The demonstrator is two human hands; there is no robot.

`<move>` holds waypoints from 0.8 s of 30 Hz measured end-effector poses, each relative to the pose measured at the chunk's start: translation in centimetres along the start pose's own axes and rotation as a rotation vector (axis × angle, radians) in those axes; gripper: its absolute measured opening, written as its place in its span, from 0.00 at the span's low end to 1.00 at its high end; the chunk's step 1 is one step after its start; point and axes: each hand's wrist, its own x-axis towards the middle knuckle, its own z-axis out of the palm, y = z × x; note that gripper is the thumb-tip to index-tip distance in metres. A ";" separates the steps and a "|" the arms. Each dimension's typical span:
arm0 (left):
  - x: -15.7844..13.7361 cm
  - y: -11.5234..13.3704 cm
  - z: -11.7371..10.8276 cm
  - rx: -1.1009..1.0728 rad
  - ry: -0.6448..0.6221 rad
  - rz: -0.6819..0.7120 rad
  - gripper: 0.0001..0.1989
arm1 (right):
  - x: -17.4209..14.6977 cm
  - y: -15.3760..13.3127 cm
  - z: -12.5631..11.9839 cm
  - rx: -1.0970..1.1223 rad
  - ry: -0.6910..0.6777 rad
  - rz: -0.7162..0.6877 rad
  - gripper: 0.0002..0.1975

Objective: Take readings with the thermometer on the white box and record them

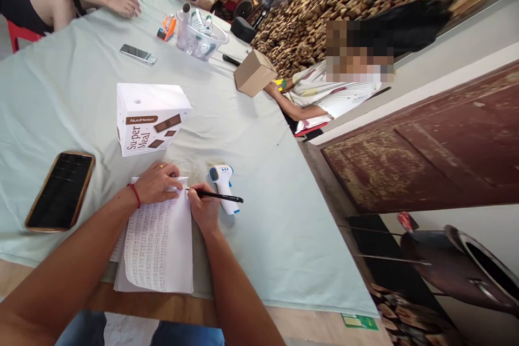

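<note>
A stack of paper sheets (158, 248) covered in rows of handwriting lies before me at the table's near edge. My left hand (156, 186), with a red string on its wrist and a ring, rests on the top of the sheets with its fingers spread. Pinched in my right hand (204, 208) is a black pen (219, 194), its tip at the paper's upper right edge. Just right of that hand lies a white and blue infrared thermometer (224, 186). Beyond the paper stands a white NutriMotion box (152, 119).
A phone in a brown case (60, 192) lies at left, another phone (138, 54) farther off. A plastic basket (203, 43) of bottles and an orange tape dispenser (167, 28) stand at the back. One person at right holds a cardboard box (254, 73); other people sit beyond.
</note>
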 end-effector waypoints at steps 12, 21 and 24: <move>0.0 0.0 -0.1 0.009 -0.010 -0.007 0.07 | 0.0 0.2 0.0 0.021 0.004 -0.013 0.08; 0.1 0.0 0.0 -0.013 0.004 -0.003 0.06 | 0.1 0.3 -0.1 0.012 0.035 -0.010 0.08; 0.1 0.1 -0.1 -0.014 -0.009 -0.013 0.06 | 0.1 0.3 0.0 -0.005 0.027 -0.016 0.08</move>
